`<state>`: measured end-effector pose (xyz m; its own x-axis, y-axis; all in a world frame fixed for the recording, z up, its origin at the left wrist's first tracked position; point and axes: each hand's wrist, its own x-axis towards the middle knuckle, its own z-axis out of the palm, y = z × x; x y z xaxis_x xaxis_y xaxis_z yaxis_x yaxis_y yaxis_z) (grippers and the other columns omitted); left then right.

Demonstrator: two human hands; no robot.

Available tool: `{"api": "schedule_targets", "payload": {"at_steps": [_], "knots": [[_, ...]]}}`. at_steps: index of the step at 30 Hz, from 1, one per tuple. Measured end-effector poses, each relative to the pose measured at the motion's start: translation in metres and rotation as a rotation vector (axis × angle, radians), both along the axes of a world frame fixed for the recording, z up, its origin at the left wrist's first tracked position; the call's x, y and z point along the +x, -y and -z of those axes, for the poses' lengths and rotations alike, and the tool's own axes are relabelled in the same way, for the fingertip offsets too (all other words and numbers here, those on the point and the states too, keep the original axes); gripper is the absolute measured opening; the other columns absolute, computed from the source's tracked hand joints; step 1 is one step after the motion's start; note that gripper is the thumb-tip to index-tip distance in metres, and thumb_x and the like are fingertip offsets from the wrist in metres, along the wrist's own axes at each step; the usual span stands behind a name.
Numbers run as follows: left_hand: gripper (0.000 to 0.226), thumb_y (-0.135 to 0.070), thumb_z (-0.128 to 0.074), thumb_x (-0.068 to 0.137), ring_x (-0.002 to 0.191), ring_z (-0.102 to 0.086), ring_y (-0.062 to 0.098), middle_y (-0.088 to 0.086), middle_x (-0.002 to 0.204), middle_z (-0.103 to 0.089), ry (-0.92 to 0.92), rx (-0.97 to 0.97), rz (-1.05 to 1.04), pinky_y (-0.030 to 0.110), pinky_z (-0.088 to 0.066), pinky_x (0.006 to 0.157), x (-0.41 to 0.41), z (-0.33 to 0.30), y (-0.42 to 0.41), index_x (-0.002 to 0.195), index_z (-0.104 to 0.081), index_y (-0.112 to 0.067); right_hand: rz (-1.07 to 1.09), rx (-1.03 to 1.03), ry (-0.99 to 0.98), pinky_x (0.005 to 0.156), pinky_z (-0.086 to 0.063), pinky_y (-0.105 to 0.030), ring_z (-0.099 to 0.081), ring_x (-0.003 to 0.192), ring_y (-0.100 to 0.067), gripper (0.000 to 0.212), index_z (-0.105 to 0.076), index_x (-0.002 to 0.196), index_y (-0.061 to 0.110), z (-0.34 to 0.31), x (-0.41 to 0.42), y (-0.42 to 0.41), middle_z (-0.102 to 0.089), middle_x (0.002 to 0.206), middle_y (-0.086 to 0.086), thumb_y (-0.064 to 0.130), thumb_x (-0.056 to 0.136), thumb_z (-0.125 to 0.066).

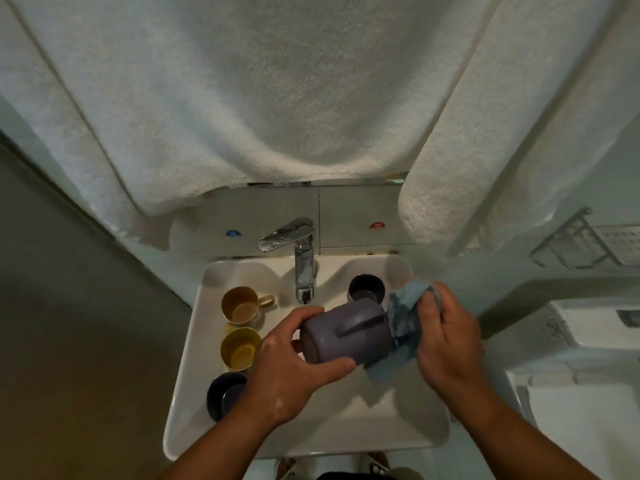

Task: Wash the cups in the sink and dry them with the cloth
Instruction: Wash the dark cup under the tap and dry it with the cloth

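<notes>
Over the middle of the glossy white rectangular sink (187,386), the left hand (287,372) grips a matte grey-purple mug (346,336) lying on its side, fingers and thumb curled round its base, its flat handle turned up. The right hand (446,337) pinches a crumpled blue cloth (403,317) against the mug's open mouth. Along the sink's left edge sit a tan mug (242,304), a yellow cup (239,348) and a dark cup (225,394). Another dark cup (366,288) stands at the far right, beside the shiny chrome tap (298,251). Fluffy white towels (259,98) hang above.
</notes>
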<state>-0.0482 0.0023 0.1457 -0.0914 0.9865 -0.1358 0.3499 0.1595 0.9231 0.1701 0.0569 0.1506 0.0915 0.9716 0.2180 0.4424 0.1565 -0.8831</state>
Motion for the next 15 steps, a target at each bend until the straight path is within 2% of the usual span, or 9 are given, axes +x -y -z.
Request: {"api": "schedule_targets", "payload": {"at_steps": [2,4,5,6,8,9,11,13,15], "knots": [[0.080,-0.061,-0.089,0.045,0.097,-0.064,-0.006,-0.030,0.113,-0.062,-0.035,0.013,0.001,0.023,-0.060,0.079,0.001,0.002,-0.001,0.117,-0.055,-0.062,-0.149,0.094,0.094,0.092,-0.049,-0.016,-0.060,0.109,0.000,0.036,-0.066,0.117,0.031,-0.016,-0.010,0.008,-0.065,0.116,0.014,0.045,0.099,-0.037],[0.082,-0.060,-0.090,0.045,0.097,-0.067,-0.002,-0.027,0.112,-0.065,-0.060,0.013,0.020,0.024,-0.060,0.080,0.005,0.002,-0.003,0.119,-0.057,-0.056,-0.308,0.094,0.217,0.103,-0.036,-0.008,-0.051,0.119,0.004,0.042,-0.066,0.124,0.023,-0.023,-0.028,0.016,-0.059,0.128,0.011,0.043,0.099,-0.040],[0.077,-0.055,-0.093,0.047,0.096,-0.066,-0.004,-0.027,0.109,-0.067,-0.075,0.024,0.033,0.019,-0.058,0.080,0.006,0.002,-0.003,0.116,-0.058,-0.053,-0.379,0.111,0.327,0.110,-0.031,-0.011,-0.049,0.121,0.005,0.042,-0.065,0.126,0.023,-0.022,-0.037,0.018,-0.060,0.130,0.011,0.043,0.099,-0.041],[0.072,-0.047,-0.095,0.050,0.095,-0.064,-0.008,-0.029,0.104,-0.067,-0.096,0.041,0.035,0.013,-0.055,0.078,0.007,0.001,-0.003,0.111,-0.058,-0.053,-0.434,0.152,0.459,0.115,-0.029,-0.019,-0.051,0.123,0.001,0.041,-0.064,0.127,0.024,-0.019,-0.045,0.020,-0.062,0.129,0.010,0.044,0.099,-0.042],[0.069,-0.039,-0.096,0.051,0.096,-0.062,-0.010,-0.032,0.099,-0.067,-0.131,0.077,0.032,0.008,-0.051,0.076,0.006,0.000,-0.001,0.105,-0.057,-0.053,-0.491,0.195,0.636,0.116,-0.036,-0.038,-0.057,0.122,-0.007,0.042,-0.063,0.128,0.026,-0.010,-0.050,0.021,-0.067,0.127,0.009,0.046,0.099,-0.042],[0.070,-0.042,-0.096,0.050,0.098,-0.063,-0.008,-0.031,0.101,-0.067,-0.139,0.089,0.033,0.011,-0.053,0.077,0.005,0.000,0.000,0.108,-0.058,-0.052,-0.486,0.155,0.637,0.113,-0.042,-0.041,-0.059,0.120,-0.009,0.044,-0.063,0.130,0.026,-0.007,-0.048,0.018,-0.067,0.127,0.008,0.048,0.099,-0.041],[0.077,-0.051,-0.094,0.047,0.099,-0.065,-0.003,-0.026,0.107,-0.068,-0.147,0.106,0.030,0.020,-0.058,0.077,0.005,0.003,0.002,0.116,-0.059,-0.049,-0.434,0.031,0.537,0.105,-0.050,-0.041,-0.061,0.120,-0.009,0.049,-0.063,0.133,0.028,-0.005,-0.037,0.011,-0.066,0.131,0.007,0.052,0.098,-0.039],[0.082,-0.052,-0.094,0.047,0.101,-0.066,0.001,-0.023,0.111,-0.067,-0.153,0.134,0.010,0.027,-0.060,0.078,0.006,0.004,0.003,0.121,-0.059,-0.046,-0.392,-0.051,0.461,0.106,-0.049,-0.038,-0.059,0.123,-0.008,0.054,-0.063,0.134,0.029,-0.006,-0.033,0.009,-0.065,0.134,0.008,0.056,0.096,-0.036],[0.081,-0.051,-0.093,0.050,0.104,-0.065,0.001,-0.024,0.113,-0.067,-0.165,0.178,0.010,0.027,-0.060,0.081,0.007,0.003,0.002,0.123,-0.059,-0.046,-0.369,-0.037,0.492,0.112,-0.044,-0.037,-0.057,0.126,-0.009,0.056,-0.062,0.135,0.028,-0.011,-0.042,0.016,-0.064,0.136,0.008,0.056,0.095,-0.035]]}}
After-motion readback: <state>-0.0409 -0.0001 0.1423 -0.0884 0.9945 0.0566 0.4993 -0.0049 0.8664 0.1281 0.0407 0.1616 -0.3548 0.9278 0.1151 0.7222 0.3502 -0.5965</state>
